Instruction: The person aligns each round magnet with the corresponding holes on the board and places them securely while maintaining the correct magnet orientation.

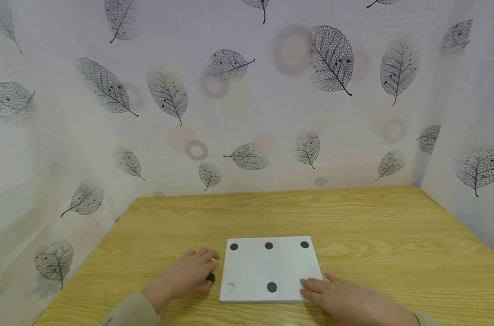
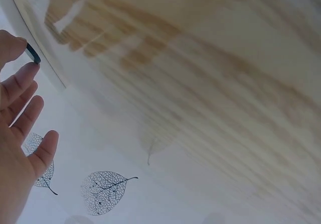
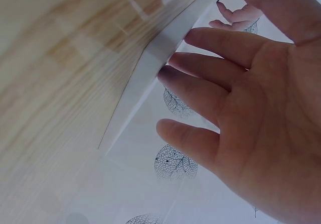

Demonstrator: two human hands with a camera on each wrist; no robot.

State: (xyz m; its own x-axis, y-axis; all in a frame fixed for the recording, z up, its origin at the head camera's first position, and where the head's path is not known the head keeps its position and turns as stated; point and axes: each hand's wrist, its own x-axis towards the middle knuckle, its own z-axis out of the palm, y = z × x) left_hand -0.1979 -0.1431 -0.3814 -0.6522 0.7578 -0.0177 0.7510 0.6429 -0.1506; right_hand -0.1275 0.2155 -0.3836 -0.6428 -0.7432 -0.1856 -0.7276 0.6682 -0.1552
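A white board (image 1: 267, 267) lies flat on the table. Dark round discs fill several of its hollows: back left (image 1: 234, 246), back middle (image 1: 268, 245), back right (image 1: 304, 244) and front middle (image 1: 272, 287). The round hollow (image 1: 230, 288) at the front left holds no disc. Just left of the board, my left hand (image 1: 186, 274) pinches a small dark disc (image 2: 33, 53) by its edge between thumb and forefinger. My right hand (image 1: 349, 296) rests its extended fingers on the board's front right corner, which they cover.
The wood-grain table (image 1: 181, 217) extends behind the board and to both sides. Behind it hangs a pale leaf-print curtain (image 1: 247, 113), which also encloses the left and right sides.
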